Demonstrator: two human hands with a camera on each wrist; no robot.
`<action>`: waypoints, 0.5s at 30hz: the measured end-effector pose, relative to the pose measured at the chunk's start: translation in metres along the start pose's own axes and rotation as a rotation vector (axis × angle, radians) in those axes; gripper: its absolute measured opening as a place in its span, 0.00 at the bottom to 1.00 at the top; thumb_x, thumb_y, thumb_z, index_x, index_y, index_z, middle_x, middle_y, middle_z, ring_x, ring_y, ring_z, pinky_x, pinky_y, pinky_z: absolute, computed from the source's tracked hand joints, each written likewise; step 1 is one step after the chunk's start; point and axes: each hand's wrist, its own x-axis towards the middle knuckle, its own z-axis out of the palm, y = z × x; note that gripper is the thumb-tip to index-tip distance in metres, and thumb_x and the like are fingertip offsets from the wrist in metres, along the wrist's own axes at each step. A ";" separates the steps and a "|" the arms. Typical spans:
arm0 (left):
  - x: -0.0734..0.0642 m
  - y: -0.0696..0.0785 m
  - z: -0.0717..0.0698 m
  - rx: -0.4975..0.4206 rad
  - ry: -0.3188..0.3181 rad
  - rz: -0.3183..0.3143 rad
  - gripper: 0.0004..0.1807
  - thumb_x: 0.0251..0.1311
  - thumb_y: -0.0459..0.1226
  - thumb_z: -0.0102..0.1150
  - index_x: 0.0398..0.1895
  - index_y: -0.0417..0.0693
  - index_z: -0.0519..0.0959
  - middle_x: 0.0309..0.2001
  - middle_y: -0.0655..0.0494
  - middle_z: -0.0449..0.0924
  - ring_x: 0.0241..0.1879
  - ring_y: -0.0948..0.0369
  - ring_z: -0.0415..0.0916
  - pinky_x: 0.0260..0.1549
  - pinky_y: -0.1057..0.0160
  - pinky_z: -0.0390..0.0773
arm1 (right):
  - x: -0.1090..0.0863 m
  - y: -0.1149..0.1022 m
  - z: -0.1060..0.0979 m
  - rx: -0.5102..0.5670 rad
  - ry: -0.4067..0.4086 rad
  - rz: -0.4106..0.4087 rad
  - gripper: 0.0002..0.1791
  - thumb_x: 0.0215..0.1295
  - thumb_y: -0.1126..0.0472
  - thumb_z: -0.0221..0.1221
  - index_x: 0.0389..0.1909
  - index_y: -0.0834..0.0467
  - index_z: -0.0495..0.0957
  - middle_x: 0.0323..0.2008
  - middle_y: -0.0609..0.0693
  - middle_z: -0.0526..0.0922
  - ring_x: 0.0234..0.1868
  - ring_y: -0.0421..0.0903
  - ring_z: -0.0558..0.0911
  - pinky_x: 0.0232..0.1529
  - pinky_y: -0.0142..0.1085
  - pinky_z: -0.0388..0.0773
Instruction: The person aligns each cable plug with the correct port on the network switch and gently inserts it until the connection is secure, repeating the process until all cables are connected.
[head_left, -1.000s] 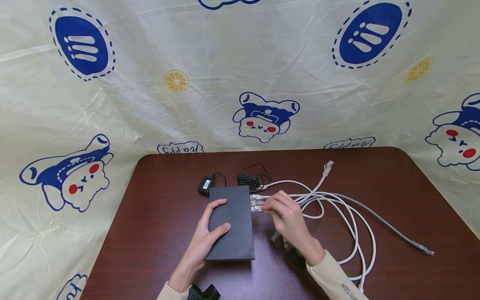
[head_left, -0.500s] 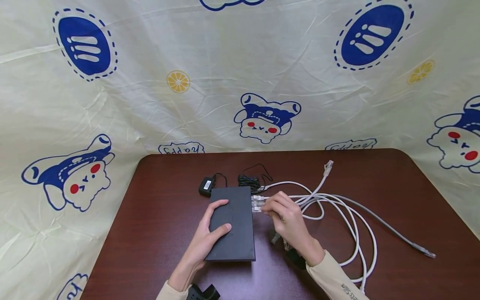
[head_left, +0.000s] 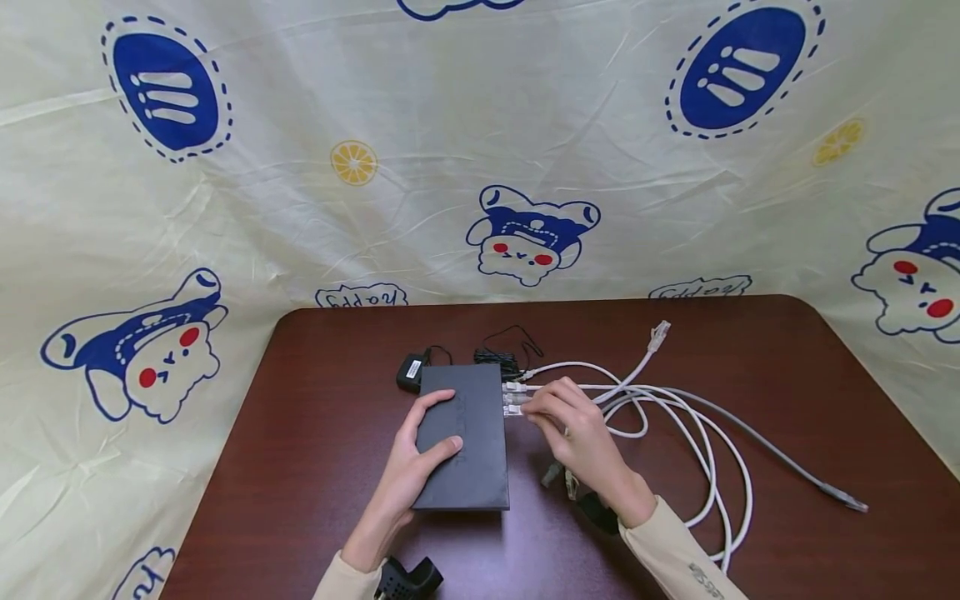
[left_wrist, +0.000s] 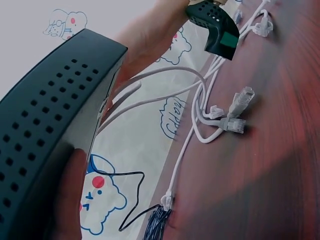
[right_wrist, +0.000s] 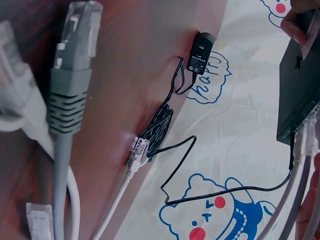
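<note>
I am holding a flat, dark-grey rectangular box point(head_left: 468, 467) above a brown wood-grain table point(head_left: 337, 433), my left hand point(head_left: 416, 460) wrapping around its left side, probably to brace it against the other hand's force. At the box's right side, my right hand point(head_left: 583, 429) is pinching, fingertips together, on a white network-cable plug point(head_left: 513, 410), likely for fine control; whether it is fully seated I cannot tell. A small black power adapter point(head_left: 410, 373) is lying just beyond the box's far left corner, and a tangle of white and grey cables point(head_left: 637, 389) is trailing off to its right.
</note>
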 end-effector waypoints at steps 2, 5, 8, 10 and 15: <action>0.001 -0.001 0.000 -0.006 0.006 -0.001 0.30 0.59 0.32 0.61 0.65 0.61 0.67 0.59 0.42 0.61 0.42 0.49 0.75 0.31 0.52 0.79 | -0.002 0.000 -0.002 -0.003 -0.004 0.006 0.16 0.45 0.80 0.67 0.31 0.58 0.82 0.33 0.47 0.80 0.36 0.45 0.76 0.42 0.30 0.68; 0.001 -0.003 0.000 -0.010 0.019 0.003 0.31 0.59 0.32 0.61 0.65 0.60 0.67 0.60 0.42 0.61 0.44 0.49 0.74 0.32 0.53 0.79 | -0.005 -0.001 -0.005 -0.002 -0.004 0.022 0.14 0.47 0.78 0.67 0.33 0.59 0.83 0.34 0.48 0.81 0.38 0.46 0.78 0.48 0.32 0.67; 0.002 -0.004 -0.001 -0.012 0.029 0.006 0.31 0.59 0.32 0.61 0.65 0.58 0.67 0.60 0.43 0.61 0.45 0.49 0.73 0.32 0.54 0.79 | -0.008 -0.001 -0.010 -0.005 0.003 0.039 0.14 0.48 0.77 0.66 0.35 0.60 0.83 0.36 0.48 0.81 0.39 0.46 0.78 0.50 0.30 0.67; 0.002 -0.004 -0.001 -0.012 0.037 0.007 0.31 0.59 0.32 0.61 0.65 0.59 0.67 0.60 0.44 0.61 0.45 0.49 0.72 0.32 0.54 0.79 | -0.010 -0.002 -0.012 -0.004 0.008 0.045 0.14 0.48 0.77 0.66 0.35 0.60 0.83 0.35 0.49 0.81 0.40 0.47 0.78 0.49 0.28 0.68; 0.003 -0.005 -0.002 0.002 0.039 0.023 0.31 0.59 0.32 0.61 0.65 0.60 0.67 0.61 0.45 0.60 0.50 0.49 0.68 0.34 0.54 0.78 | -0.016 -0.002 -0.017 0.020 0.012 0.061 0.16 0.46 0.79 0.66 0.35 0.60 0.83 0.35 0.49 0.81 0.38 0.47 0.78 0.43 0.27 0.70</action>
